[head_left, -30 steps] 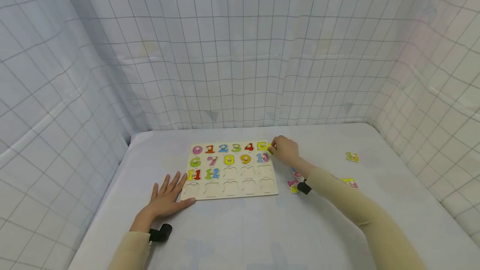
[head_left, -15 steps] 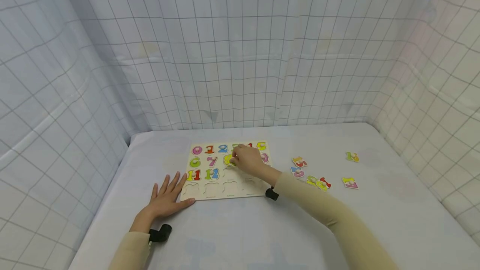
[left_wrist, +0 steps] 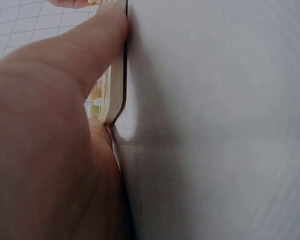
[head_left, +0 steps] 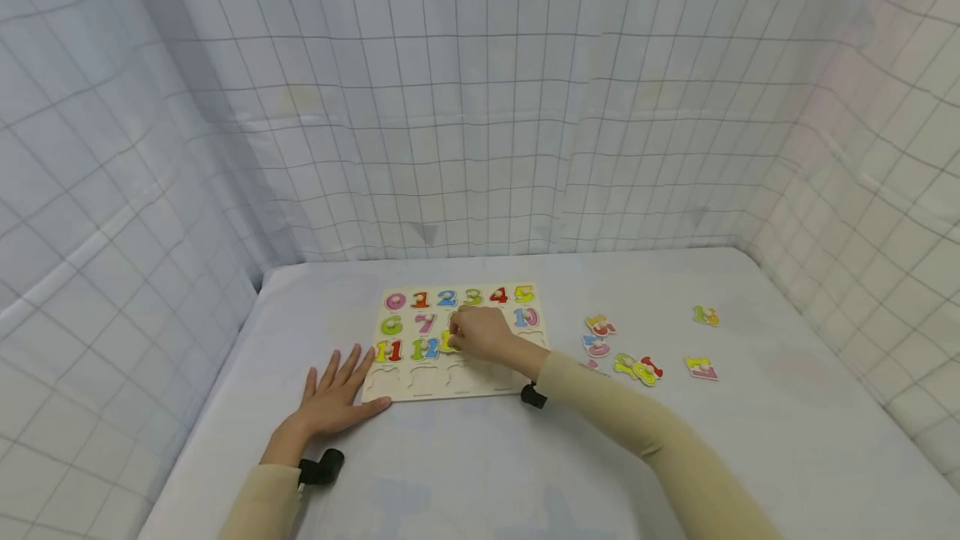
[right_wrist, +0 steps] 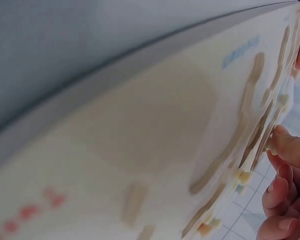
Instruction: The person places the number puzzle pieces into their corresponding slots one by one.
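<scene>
Head view: lighting even, diffuse and moderately bright; source outside the frame. Table (head_left: 465, 457) shows soft, faint shadow beneath the right sleeve (head_left: 637, 411). Grid lines on the cloth walls (head_left: 450, 119) curve toward the frame's sides. Left wrist view: dimmer, dark shadow band alongside the board (left_wrist: 118, 82). Right wrist view: board lettering (right_wrist: 241, 51) blurred, unreadable.

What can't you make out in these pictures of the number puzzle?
Full number on the held piece: head view, covered by the right hand.
Middle of the puzzle board: head view, behind the same hand.
Pink piece: head view, mostly hidden by the right sleeve.
Red lettering: right wrist view, blurred.
Puzzle board's face: left wrist view, mostly hidden by the left hand.
</scene>
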Demonstrator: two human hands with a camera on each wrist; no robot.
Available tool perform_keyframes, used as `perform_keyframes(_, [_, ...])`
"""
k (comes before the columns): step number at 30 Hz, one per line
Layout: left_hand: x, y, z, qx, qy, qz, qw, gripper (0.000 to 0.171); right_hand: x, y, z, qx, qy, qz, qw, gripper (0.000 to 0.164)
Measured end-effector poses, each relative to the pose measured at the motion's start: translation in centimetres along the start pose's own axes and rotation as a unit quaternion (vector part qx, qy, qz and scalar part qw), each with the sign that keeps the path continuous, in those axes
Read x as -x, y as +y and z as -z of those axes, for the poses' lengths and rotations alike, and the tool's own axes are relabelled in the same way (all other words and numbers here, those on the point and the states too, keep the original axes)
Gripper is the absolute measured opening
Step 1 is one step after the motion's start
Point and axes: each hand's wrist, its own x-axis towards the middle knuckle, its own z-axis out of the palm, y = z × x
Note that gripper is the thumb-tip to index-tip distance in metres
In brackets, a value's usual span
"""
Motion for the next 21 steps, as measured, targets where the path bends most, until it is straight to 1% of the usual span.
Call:
perform_keyframes(2, [0.0,0.2,0.1,-0.01,-0.004,0.008,0.9999,0.096,0.2,0.2,0.1,-0.002,-0.009,-0.001,1.0,0.017])
perform_keyframes(5, [0.0,0.3,0.2,0.0,-0.002,0.005,1.0,0.095,0.4,0.6,0.1,-0.006,-0.022,-0.004,1.0,0.017])
perform_keyframes(8, [-0.1,0.1,0.0,-0.007,0.001,0.007,1.0,0.096,0.5,0.9,-0.1,-0.007,-0.03,-0.003,1.0,0.018])
perform_keyframes(10, [-0.2,-0.2,-0.2,-0.014,0.004,0.005,0.9999,0.096,0.6,1.0,-0.1,-0.01,-0.03,-0.002,0.999,0.018])
perform_keyframes(15, [-0.3,-0.6,-0.5,-0.005,0.01,-0.005,0.9999,0.095,0.7,0.9,0.0,-0.018,-0.028,0.001,0.999,0.016])
perform_keyframes(17, [-0.2,-0.2,-0.1,-0.001,0.004,-0.001,1.0,0.095,0.8,0.9,0.0,-0.019,-0.028,0.001,0.999,0.016])
perform_keyframes(19, [0.0,0.1,0.1,-0.012,0.001,0.005,0.9999,0.096,0.8,0.9,-0.1,-0.016,-0.029,0.002,0.999,0.016])
perform_keyframes(21, [0.1,0.6,0.4,-0.01,-0.003,0.011,0.9999,0.097,0.8,0.9,-0.2,-0.013,-0.027,0.005,1.0,0.016])
